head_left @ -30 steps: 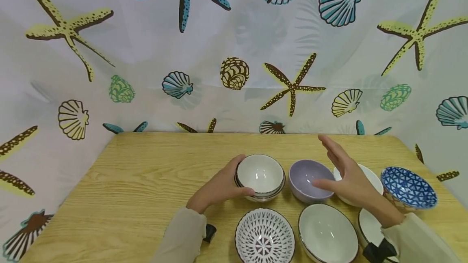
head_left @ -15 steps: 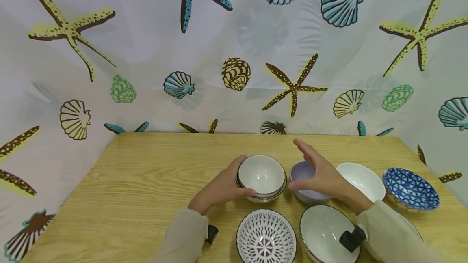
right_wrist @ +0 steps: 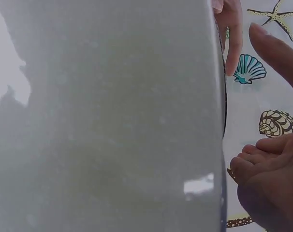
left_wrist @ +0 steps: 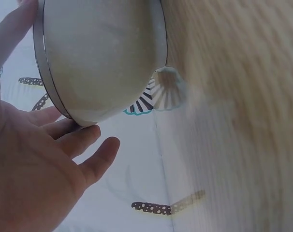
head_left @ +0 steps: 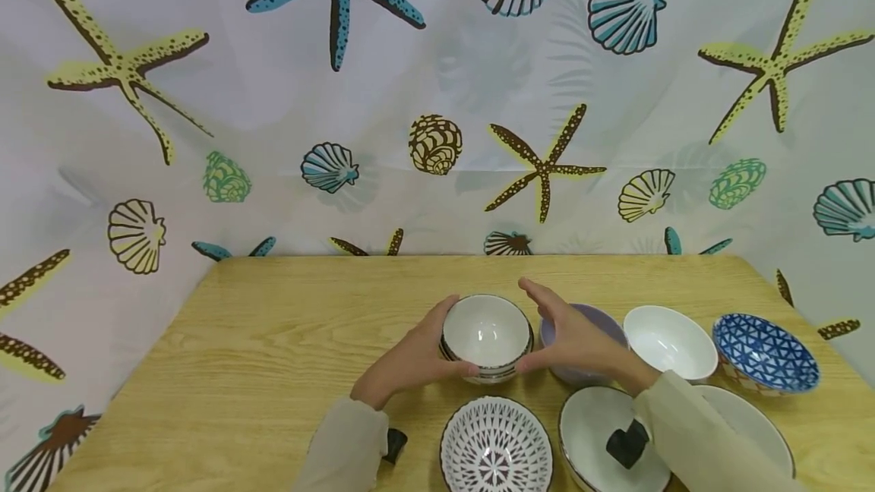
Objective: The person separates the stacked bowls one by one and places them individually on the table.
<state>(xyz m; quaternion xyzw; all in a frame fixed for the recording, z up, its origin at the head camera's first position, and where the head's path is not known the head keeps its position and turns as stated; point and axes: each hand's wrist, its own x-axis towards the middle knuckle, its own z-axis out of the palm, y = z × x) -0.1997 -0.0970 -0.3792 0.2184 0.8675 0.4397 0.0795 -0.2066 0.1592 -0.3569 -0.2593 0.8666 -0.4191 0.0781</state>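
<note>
In the head view a small stack of white bowls with dark rims (head_left: 487, 330) stands on the table. My left hand (head_left: 407, 364) holds its left side, thumb at the front and fingers round the back; the left wrist view shows those fingers (left_wrist: 79, 140) at the rim. On the other side of the stack, my right hand (head_left: 577, 340) is spread in a C shape. Its thumb is close to the rim; whether it touches cannot be told. Behind that hand a purple bowl (head_left: 603, 319) is partly covered.
In front stand a patterned bowl (head_left: 495, 443) and a cream bowl (head_left: 588, 431), with another pale bowl (head_left: 752, 424) half under the right sleeve. A white bowl (head_left: 670, 340) and a blue patterned bowl (head_left: 766, 351) are at the right. A printed curtain (head_left: 383, 97) hangs behind the table.
My right hand has come left, from over the purple and white bowls to the right side of the stack. The left hand has stayed at the stack.
</note>
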